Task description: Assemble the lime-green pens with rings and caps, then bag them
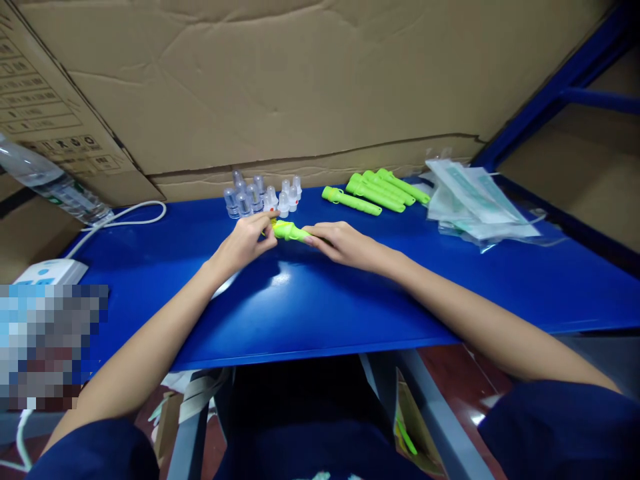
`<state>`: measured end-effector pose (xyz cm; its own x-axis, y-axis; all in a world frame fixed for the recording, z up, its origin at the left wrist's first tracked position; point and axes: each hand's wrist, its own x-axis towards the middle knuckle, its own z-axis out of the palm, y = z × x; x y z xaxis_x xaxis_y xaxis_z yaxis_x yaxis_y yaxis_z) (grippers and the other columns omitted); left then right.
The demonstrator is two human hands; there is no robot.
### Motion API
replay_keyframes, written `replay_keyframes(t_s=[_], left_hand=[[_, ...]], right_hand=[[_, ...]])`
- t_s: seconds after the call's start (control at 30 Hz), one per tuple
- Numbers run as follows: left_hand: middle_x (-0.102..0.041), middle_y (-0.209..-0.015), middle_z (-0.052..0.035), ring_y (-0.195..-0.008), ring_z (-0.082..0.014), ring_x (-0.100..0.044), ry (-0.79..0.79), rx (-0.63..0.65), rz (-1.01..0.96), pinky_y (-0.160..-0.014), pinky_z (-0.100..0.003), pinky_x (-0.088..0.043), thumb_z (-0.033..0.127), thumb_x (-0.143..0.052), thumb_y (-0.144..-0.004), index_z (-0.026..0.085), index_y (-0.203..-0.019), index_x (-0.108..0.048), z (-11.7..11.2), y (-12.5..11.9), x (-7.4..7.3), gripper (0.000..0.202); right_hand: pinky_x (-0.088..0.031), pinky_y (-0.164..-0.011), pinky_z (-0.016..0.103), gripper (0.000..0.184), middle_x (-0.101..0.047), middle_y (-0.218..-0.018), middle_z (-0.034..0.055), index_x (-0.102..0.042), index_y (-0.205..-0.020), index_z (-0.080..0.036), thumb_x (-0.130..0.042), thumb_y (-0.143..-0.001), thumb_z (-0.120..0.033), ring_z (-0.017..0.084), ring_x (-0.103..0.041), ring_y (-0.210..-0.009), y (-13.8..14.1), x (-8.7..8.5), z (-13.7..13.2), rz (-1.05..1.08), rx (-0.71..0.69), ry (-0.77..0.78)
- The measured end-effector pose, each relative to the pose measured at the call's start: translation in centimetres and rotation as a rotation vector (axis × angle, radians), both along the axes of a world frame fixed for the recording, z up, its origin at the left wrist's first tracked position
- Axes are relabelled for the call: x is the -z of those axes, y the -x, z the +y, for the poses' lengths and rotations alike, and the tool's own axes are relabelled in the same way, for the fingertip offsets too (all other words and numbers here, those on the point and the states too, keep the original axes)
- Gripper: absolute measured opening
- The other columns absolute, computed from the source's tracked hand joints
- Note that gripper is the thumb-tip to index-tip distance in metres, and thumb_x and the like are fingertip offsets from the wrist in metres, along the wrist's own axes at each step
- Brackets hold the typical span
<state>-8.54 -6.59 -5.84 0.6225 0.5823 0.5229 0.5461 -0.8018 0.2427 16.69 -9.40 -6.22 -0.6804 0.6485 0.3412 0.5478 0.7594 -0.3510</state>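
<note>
Tapering rightward, lime-green tube (288, 231), yellow near left hand (251, 235)

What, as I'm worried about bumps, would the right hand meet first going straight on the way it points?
Probably the left hand. The right hand points leftward along the green piece it holds, with the left hand at its other end; depth is hard to judge.

The surface (325, 307) is a smooth, glossy blue. Toward its back edge stand clear plastic caps (243, 203) beside small whitish caps (283, 205). Farther right, bright green tubes (376, 195) lie side by side, near overlapping clear-wrapped packets (480, 190). A white power strip (60, 268) and looped white cable (165, 210) occupy the left end
</note>
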Motion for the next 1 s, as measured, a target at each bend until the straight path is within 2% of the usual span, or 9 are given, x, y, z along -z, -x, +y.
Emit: replay_keyframes(t_s=[0.1, 0.2, 0.37, 0.47, 0.53, 0.67, 0.8, 0.9, 1.0], left_hand=[[-0.074, -0.118, -0.0123, -0.105, -0.0205, -0.072, 0.055, 0.059, 0.005, -0.092, -0.034, -0.055, 0.012, -0.054, -0.086, 0.018, -0.072, -0.053, -0.3, 0.0, -0.3, 0.015], [-0.074, -0.117, -0.0115, -0.104, -0.0187, -0.071, 0.054, 0.065, -0.025, -0.093, -0.032, -0.055, 0.012, -0.055, -0.085, 0.018, -0.072, -0.053, -0.5, -0.1, -0.4, 0.015], [-0.075, -0.102, -0.0096, -0.094, -0.0166, -0.071, 0.016, 0.098, -0.104, -0.084, -0.030, -0.056, 0.016, -0.055, -0.088, 0.018, -0.070, -0.053, -0.7, -0.4, -0.3, 0.018], [-0.075, -0.094, -0.0080, -0.085, -0.0149, -0.071, 0.040, 0.101, -0.140, -0.077, -0.027, -0.055, 0.021, -0.054, -0.090, 0.018, -0.071, -0.056, -0.5, -0.3, -0.3, 0.019], [-0.076, -0.092, -0.0076, -0.083, -0.0147, -0.071, 0.057, 0.082, -0.149, -0.076, -0.027, -0.054, 0.021, -0.054, -0.089, 0.018, -0.071, -0.058, -0.3, -0.1, -0.3, 0.018], [-0.076, -0.085, -0.0067, -0.079, -0.0157, -0.071, 0.061, -0.053, -0.197, -0.076, -0.027, -0.053, 0.023, -0.056, -0.085, 0.017, -0.069, -0.059, 0.4, 0.5, -0.2, 0.017], [-0.076, -0.076, -0.0038, -0.073, -0.0162, -0.070, 0.117, -0.207, -0.199, -0.071, -0.026, -0.051, 0.023, -0.061, -0.077, 0.018, -0.065, -0.061, 0.8, 0.8, 0.2, 0.013], [-0.073, -0.071, -0.0020, -0.068, -0.0152, -0.067, 0.120, -0.266, -0.219, -0.068, -0.026, -0.049, 0.023, -0.064, -0.073, 0.018, -0.063, -0.058, 0.7, 0.8, 0.3, 0.013], [-0.071, -0.072, -0.0001, -0.065, -0.0130, -0.064, 0.106, -0.303, -0.277, -0.066, -0.025, -0.047, 0.020, -0.066, -0.072, 0.019, -0.069, -0.053, 0.5, 0.6, 0.2, 0.013]], right_hand=[[-0.039, -0.071, 0.027, 0.031, -0.061, -0.081, 0.0052, -0.064, -0.098, -0.015, -0.039, -0.105, -0.032, 0.017, -0.054, -0.073, -0.8, -0.2, 0.3, 0.028, -0.041, 0.024], [-0.042, -0.072, 0.027, 0.031, -0.065, -0.084, 0.0057, -0.069, -0.097, -0.015, -0.044, -0.103, -0.033, 0.017, -0.057, -0.075, -1.0, 0.1, 0.7, 0.110, -0.031, 0.072], [-0.050, -0.083, 0.034, 0.031, -0.073, -0.105, 0.0106, -0.074, -0.114, -0.015, -0.055, -0.096, -0.032, 0.021, -0.067, -0.092, -1.2, 1.0, 1.6, 0.263, -0.047, 0.140], [-0.052, -0.090, 0.038, 0.034, -0.074, -0.114, 0.0115, -0.075, -0.118, -0.016, -0.061, -0.092, -0.033, 0.024, -0.069, -0.099, -1.9, 0.7, 2.0, 0.274, -0.041, 0.131], [-0.051, -0.094, 0.041, 0.035, -0.075, -0.115, 0.0121, -0.075, -0.118, -0.016, -0.062, -0.092, -0.035, 0.026, -0.069, -0.103, -2.8, 0.2, 2.3, 0.274, 0.057, 0.063], [-0.050, -0.098, 0.048, 0.037, -0.073, -0.121, 0.0144, -0.072, -0.123, -0.017, -0.059, -0.093, -0.034, 0.031, -0.068, -0.110, -6.2, -0.7, 3.7, 0.237, 0.419, -0.112], [-0.048, -0.102, 0.051, 0.036, -0.071, -0.122, 0.0202, -0.071, -0.122, -0.012, -0.060, -0.092, -0.029, 0.035, -0.065, -0.116, -10.9, -0.3, 5.9, 0.142, 0.679, -0.181], [-0.045, -0.104, 0.049, 0.039, -0.069, -0.126, 0.0230, -0.068, -0.127, -0.008, -0.061, -0.091, -0.022, 0.034, -0.064, -0.118, -14.1, 0.2, 7.2, 0.128, 0.871, -0.197], [-0.041, -0.105, 0.040, 0.044, -0.066, -0.131, 0.0262, -0.064, -0.133, -0.002, -0.056, -0.092, -0.015, 0.031, -0.060, -0.124, -15.8, 0.1, 8.2, 0.097, 1.054, -0.147]])
